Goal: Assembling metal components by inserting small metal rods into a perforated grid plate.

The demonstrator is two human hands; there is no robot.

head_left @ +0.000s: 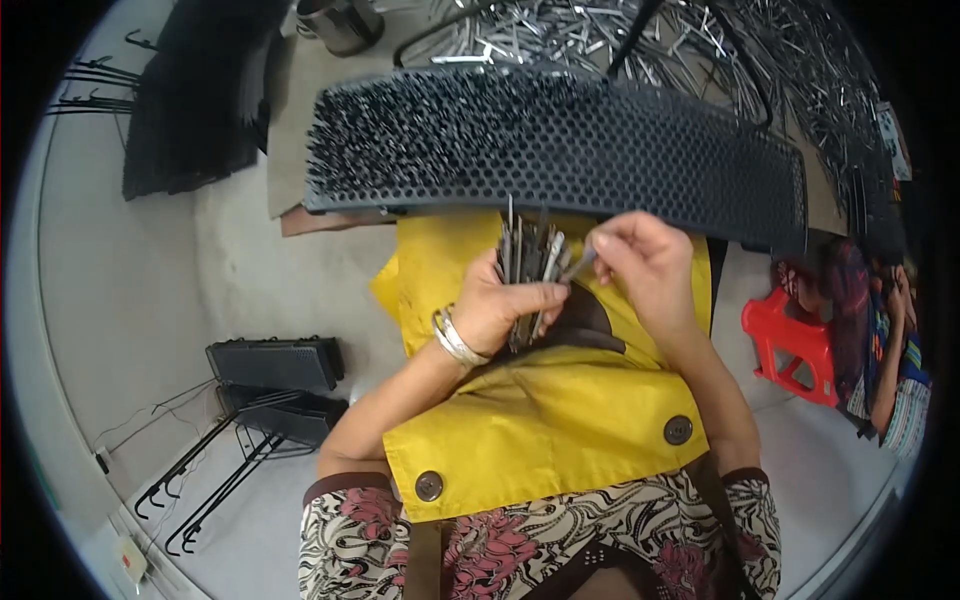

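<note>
My left hand (487,308), with silver bangles at its wrist, is closed round an upright bundle of thin metal strips (531,268). At the bundle's right side, my right hand (650,270) pinches one slim strip between thumb and fingertips. Just beyond both hands stretches a long black perforated rack (660,165). Dark thin pieces (400,130) stand packed in the holes of its left part, while the holes to the right show bare. A yellow apron (540,430) covers my lap under the hands.
Loose metal strips (790,70) lie heaped behind the rack, beside a metal mug (342,25). A dark filled rack (195,100) stands at far left. Below it are smaller black racks (275,365) with hooked rods (205,470). At right are a red stool (795,350) and another person (905,400).
</note>
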